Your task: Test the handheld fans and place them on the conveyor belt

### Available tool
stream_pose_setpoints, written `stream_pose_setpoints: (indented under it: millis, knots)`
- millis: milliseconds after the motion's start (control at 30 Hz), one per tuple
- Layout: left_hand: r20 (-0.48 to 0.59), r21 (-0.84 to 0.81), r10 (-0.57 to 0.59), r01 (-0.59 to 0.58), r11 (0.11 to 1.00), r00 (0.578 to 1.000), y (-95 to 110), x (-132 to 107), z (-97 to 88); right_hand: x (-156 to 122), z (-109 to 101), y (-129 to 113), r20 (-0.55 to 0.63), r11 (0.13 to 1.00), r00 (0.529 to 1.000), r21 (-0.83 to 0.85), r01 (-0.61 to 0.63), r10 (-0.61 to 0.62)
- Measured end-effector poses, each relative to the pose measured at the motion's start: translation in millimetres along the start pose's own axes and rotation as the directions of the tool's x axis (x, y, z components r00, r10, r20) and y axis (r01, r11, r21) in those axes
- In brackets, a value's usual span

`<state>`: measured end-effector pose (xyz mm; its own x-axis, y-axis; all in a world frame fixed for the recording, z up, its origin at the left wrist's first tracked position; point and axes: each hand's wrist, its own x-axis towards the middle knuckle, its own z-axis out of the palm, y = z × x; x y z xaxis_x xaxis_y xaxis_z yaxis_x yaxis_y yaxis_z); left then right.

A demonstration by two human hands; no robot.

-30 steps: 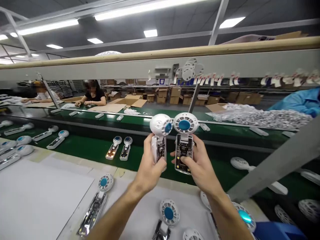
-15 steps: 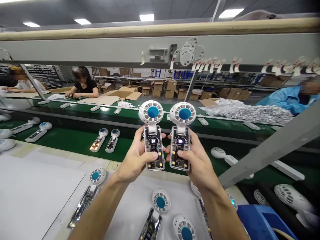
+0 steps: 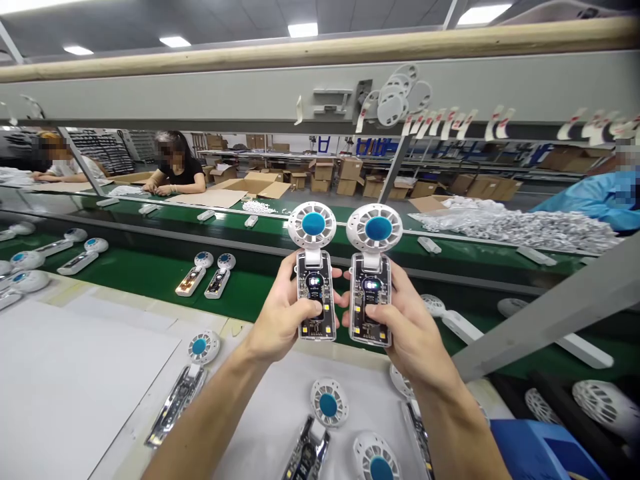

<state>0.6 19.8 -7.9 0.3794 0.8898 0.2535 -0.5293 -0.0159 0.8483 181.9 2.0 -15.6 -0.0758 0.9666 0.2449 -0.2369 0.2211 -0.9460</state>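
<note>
My left hand (image 3: 283, 320) grips a small handheld fan (image 3: 314, 270) with a clear body, circuit board and LEDs inside, and a white round head with a blue hub. My right hand (image 3: 407, 327) grips a matching fan (image 3: 371, 273) just beside it, thumb across the clear body. Both are held upright, heads up, above the white work table (image 3: 90, 360). Below my hands, further fans lie on that table, one with a chrome-looking body (image 3: 176, 405) and a loose-looking white head (image 3: 329, 403).
A green conveyor belt (image 3: 135, 273) carries more fans (image 3: 219, 275). Two co-workers (image 3: 175, 167) sit at the far bench. A pile of bagged silver parts (image 3: 515, 230) lies at right, with a blue bin (image 3: 543, 453) low right and a grey diagonal beam (image 3: 550, 313).
The left fan has turned from sideways to face me, matching the right one. Both fans have risen slightly, and the view has levelled out.
</note>
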Motion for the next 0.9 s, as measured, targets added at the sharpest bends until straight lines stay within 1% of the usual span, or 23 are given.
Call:
stream_pose_setpoints:
  millis: [100,233,333,400,567,667,733,767,833,867,900]
  knots:
    - [0.045,-0.025,0.001,0.000,1.000,0.999,-1.7,-0.1,0.2,-0.6,-0.3,-0.5,-0.014,1.000,1.000,-0.008,0.004,-0.004]
    - [0.067,-0.047,0.001,0.003,0.999,0.998,-3.7,0.3,0.1,0.2,-0.6,-1.1,-0.004,1.000,1.000,-0.006,-0.021,0.021]
    - [0.062,-0.052,0.021,-0.017,0.998,0.998,-4.4,0.9,-0.2,0.9,-0.3,0.0,-0.004,1.000,1.000,0.006,-0.010,0.010]
    - [0.044,-0.050,0.033,-0.031,0.998,0.998,-4.1,1.1,-0.1,1.0,0.0,1.0,-0.025,1.000,1.000,0.006,0.011,-0.011]
    - [0.034,-0.048,0.006,-0.005,0.999,0.999,-3.1,0.8,0.7,0.6,-0.1,2.4,-0.022,0.999,0.999,0.044,0.028,-0.027]
    - [0.023,-0.059,0.028,-0.026,0.998,0.999,-4.1,0.3,0.7,1.6,1.5,3.1,-0.026,0.995,0.996,0.048,0.082,-0.081]
    - [0.014,-0.048,0.044,-0.043,0.998,0.999,-5.1,0.1,0.9,2.3,4.2,4.2,-0.100,0.987,0.983,0.042,0.156,-0.151]
    - [-0.001,-0.037,0.057,-0.057,0.998,0.998,-5.7,0.2,1.0,2.2,5.8,4.8,-0.143,0.983,0.975,0.053,0.178,-0.169]
    - [-0.071,-0.004,0.085,-0.086,0.996,0.994,-7.0,0.6,1.5,0.0,8.7,5.1,-0.182,0.981,0.970,0.078,0.177,-0.161]
    - [-0.115,0.009,0.086,-0.085,0.996,0.990,-7.6,1.1,1.6,-2.4,9.5,4.3,-0.192,0.980,0.964,0.032,0.195,-0.186]
    - [-0.163,0.014,0.075,-0.074,0.997,0.984,-8.3,1.7,1.6,-5.7,9.8,2.6,-0.187,0.972,0.954,-0.057,0.229,-0.236]
